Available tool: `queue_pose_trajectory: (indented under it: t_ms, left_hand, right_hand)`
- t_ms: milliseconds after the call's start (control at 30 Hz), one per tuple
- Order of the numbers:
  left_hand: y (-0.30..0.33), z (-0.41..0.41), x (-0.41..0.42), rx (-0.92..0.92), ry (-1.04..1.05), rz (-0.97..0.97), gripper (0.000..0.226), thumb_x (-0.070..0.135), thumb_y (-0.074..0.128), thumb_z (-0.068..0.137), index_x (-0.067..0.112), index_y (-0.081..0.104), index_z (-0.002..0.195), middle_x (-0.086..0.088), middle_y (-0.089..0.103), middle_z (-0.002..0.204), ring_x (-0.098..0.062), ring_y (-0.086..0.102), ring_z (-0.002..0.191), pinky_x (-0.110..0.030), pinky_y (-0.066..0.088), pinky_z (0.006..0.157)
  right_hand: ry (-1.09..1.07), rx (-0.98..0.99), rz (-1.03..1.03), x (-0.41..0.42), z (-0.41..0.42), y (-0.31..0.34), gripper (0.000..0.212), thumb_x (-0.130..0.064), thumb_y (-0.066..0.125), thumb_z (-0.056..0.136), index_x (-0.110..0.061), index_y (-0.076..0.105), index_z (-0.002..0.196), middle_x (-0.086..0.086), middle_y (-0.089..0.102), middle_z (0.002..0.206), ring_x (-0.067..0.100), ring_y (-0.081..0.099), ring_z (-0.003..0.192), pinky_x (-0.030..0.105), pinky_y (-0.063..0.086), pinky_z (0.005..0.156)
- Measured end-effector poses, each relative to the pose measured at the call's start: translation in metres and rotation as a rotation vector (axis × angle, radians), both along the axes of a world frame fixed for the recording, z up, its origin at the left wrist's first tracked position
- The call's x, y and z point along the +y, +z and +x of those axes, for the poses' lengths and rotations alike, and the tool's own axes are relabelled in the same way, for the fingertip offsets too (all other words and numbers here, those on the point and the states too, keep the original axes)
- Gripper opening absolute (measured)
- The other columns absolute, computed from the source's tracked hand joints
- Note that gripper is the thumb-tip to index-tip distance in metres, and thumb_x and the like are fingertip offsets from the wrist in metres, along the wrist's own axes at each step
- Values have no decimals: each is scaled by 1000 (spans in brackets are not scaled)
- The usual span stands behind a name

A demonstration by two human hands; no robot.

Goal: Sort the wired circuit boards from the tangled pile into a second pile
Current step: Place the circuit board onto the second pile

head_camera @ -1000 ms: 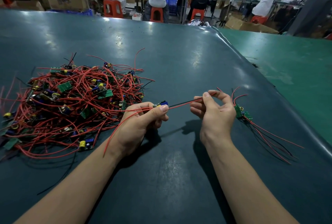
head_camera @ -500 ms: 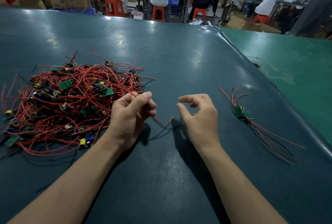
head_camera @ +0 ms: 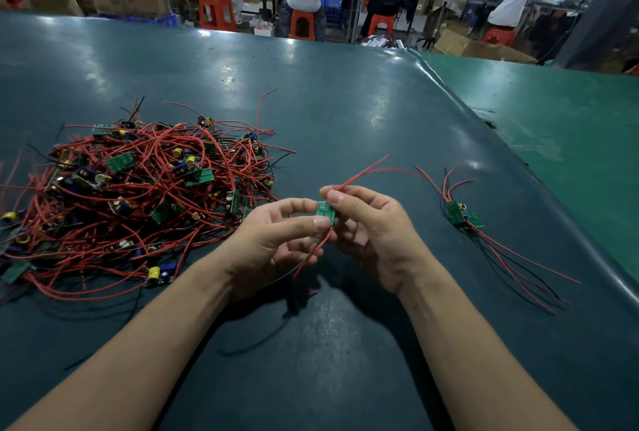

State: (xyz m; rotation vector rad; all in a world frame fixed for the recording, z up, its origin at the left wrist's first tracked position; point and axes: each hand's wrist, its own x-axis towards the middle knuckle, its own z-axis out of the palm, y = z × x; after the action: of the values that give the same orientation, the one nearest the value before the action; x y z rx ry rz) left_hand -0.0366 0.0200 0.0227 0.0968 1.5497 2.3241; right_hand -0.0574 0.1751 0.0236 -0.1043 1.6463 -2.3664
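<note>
Both hands have come together since half a second ago, when they sat apart and the left was at the pile's edge; now a small green board (head_camera: 325,212) is held up between them, off the table (head_camera: 345,102). Left hand (head_camera: 273,244) pinches the board's near edge with thumb and forefinger. Right hand (head_camera: 371,228) pinches its far top corner, where a red wire (head_camera: 363,169) sticks out up and right. Another red lead (head_camera: 313,254) hangs down from the board between the hands. Tangled pile (head_camera: 138,195) lies left, just beside the left hand. Second pile (head_camera: 461,214), a couple of boards with long leads trailing near-right, lies right, apart from the right hand.
</note>
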Motion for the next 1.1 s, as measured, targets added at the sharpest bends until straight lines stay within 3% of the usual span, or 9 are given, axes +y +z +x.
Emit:
queue_pose_trajectory:
  t_ms: [100,200,267,367,567,733,933,1033,1100]
  left_hand:
    - [-2,0,1,18,-35,-57,19,24,67,72,10,67,85,-4,61,61,-9,52,44,-15,41,40]
    - [0,0,0,27,-44,-121,33,39,63,74,7,62,83,-5,59,56,-9,47,35,-14,34,33]
    - [1,1,1,13,-58,-99,43,47,62,73,6,60,81,-9,59,56,-10,47,33,-15,34,32]
    - [0,5,5,42,-58,-99,36,40,60,80,4,56,76,-9,55,52,-11,45,30,-15,32,30]
    - [-2,6,5,43,-50,-106,24,26,62,81,10,47,70,-6,37,43,-7,31,24,-10,23,29]
    - [-4,7,2,72,-165,-158,25,26,69,83,12,52,69,1,41,42,-7,33,26,-13,17,32]
    - [-5,7,1,127,-228,-152,27,35,73,75,15,57,65,0,42,44,-8,35,25,-11,21,32]
    - [-4,8,0,144,-175,-94,25,30,75,77,18,59,62,-1,44,45,-11,35,29,-18,18,34]
    - [-2,8,2,157,-87,-12,24,33,71,82,20,64,64,-4,53,50,-13,42,33,-18,25,35]
  right_hand:
    - [-37,-2,-28,-2,0,0,10,-23,75,68,-15,73,75,1,55,61,7,40,41,14,26,35]
    - [-70,-4,-26,-3,-3,-1,12,-21,70,82,-13,75,75,-2,51,54,4,39,37,14,27,32]
    - [-35,5,8,-4,-2,-1,16,-28,71,78,-15,77,70,-2,51,52,4,40,38,13,28,33]
    - [-17,17,52,-6,0,-2,19,-31,71,79,-15,77,71,-3,51,53,4,39,40,13,27,35]
    - [-328,44,19,5,-10,-1,20,-17,65,92,-7,73,77,-6,46,51,4,33,37,14,23,34]
    - [-580,26,-87,17,-19,-2,24,-12,64,93,-7,69,70,-2,52,53,4,34,37,15,23,33]
    - [-663,52,-107,15,-20,-3,36,-16,59,97,-10,67,62,-5,47,48,6,32,35,16,23,35]
    - [-677,7,-150,19,-21,-1,31,-19,55,99,-7,67,73,-4,46,54,6,32,36,17,23,35]
    - [-617,-68,-179,24,-20,1,32,-29,53,100,-8,67,81,-3,45,59,7,34,36,15,23,35]
